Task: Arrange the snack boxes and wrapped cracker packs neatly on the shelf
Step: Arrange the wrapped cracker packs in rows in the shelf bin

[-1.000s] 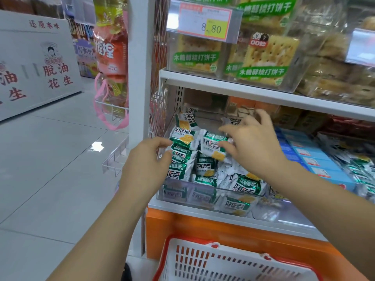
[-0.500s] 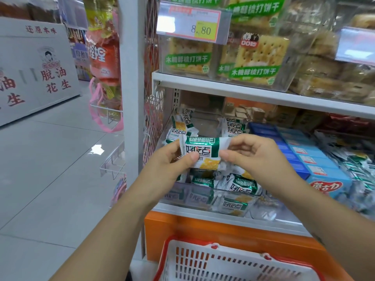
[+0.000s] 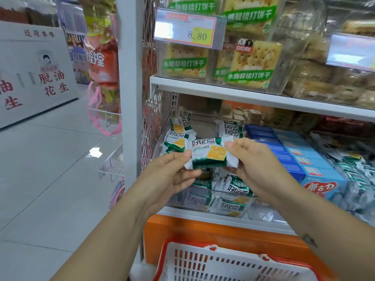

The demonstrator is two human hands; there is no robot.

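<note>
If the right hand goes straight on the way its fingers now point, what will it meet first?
Apart from the cracker pack it pinches, the right hand would probably meet the upright packs just behind it, further inside the shelf; depth is unclear from this one view.

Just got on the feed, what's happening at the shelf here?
A person holds one green-and-white cracker pack up in front of the lower shelf, the left hand pinching its left end and the right hand its right end. More of the same packs lie jumbled in the clear bin behind it. A row of blue boxes sits to the right.
</note>
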